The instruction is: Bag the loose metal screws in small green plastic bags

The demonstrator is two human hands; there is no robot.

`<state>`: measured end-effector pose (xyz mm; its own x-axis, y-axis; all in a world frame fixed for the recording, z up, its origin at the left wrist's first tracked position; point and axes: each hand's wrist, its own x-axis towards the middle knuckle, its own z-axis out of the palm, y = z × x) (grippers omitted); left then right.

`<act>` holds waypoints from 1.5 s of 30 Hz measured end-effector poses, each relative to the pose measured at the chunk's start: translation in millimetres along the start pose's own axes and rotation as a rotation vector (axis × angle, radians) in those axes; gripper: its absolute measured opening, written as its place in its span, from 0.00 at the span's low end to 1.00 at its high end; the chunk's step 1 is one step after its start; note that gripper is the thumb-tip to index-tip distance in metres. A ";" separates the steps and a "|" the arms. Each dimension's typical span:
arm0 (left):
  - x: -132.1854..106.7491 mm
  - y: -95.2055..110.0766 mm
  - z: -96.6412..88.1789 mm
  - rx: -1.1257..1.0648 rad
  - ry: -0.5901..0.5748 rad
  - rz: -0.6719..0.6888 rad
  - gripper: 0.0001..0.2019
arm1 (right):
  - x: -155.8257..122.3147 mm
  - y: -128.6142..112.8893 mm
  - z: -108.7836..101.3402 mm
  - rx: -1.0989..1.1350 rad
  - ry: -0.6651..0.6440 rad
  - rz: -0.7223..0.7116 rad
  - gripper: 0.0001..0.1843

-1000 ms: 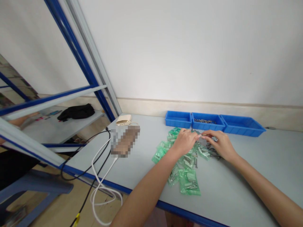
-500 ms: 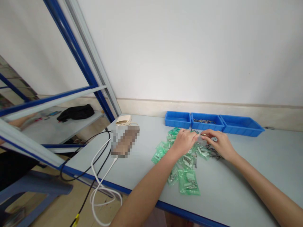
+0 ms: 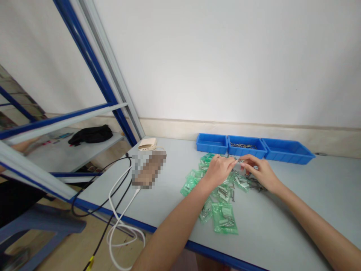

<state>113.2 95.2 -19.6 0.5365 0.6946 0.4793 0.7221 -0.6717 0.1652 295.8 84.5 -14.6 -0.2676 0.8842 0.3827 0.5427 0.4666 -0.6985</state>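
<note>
My left hand (image 3: 221, 168) is closed above the green bags, its thumb and fingers pinched. Facing it, my right hand (image 3: 260, 172) pinches too, and the fingertips of both nearly meet. Something small and pale shows between them, too small to name. Below and around my left hand lie several green plastic bags (image 3: 225, 218) with screws and whitish plugs inside. Loose screws (image 3: 255, 184) lie on the table under my right hand. A single screw (image 3: 233, 194) rests beside the bags.
Three blue bins stand in a row at the wall: a left bin (image 3: 212, 148), a middle bin (image 3: 246, 152) holding screws, and a long right bin (image 3: 287, 157). At left are a cream box (image 3: 147, 144), a blurred-out object (image 3: 149, 169) and trailing cables (image 3: 115, 203).
Both hands stay almost in place, with only slight shifts of the fingertips. The small metallic piece seen at my right fingertips earlier is less visible now.
</note>
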 end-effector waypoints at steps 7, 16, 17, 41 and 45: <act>-1.1 10.7 -11.7 0.006 0.138 -0.146 0.19 | 1.1 -6.0 0.4 -0.063 -0.025 0.001 0.27; -103.0 -38.0 -120.3 0.138 0.389 -0.516 0.14 | 71.6 5.6 -34.7 -0.698 0.190 0.240 0.28; -126.6 -48.9 -128.1 0.164 0.380 -0.550 0.14 | 71.8 5.8 -35.5 -0.770 0.243 0.198 0.28; -246.9 -98.1 -135.0 0.447 0.091 -0.556 0.22 | -17.1 29.2 -14.7 -0.800 0.171 -0.295 0.22; -250.8 -88.4 -137.9 0.449 0.109 -0.510 0.19 | -16.7 32.6 -12.7 -0.769 0.135 -0.298 0.22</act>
<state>-145.4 -55.1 -35.6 0.0510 0.8498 0.5246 0.9964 -0.0792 0.0314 328.1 84.7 -36.1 -0.4153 0.6929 0.5894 0.8692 0.4933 0.0326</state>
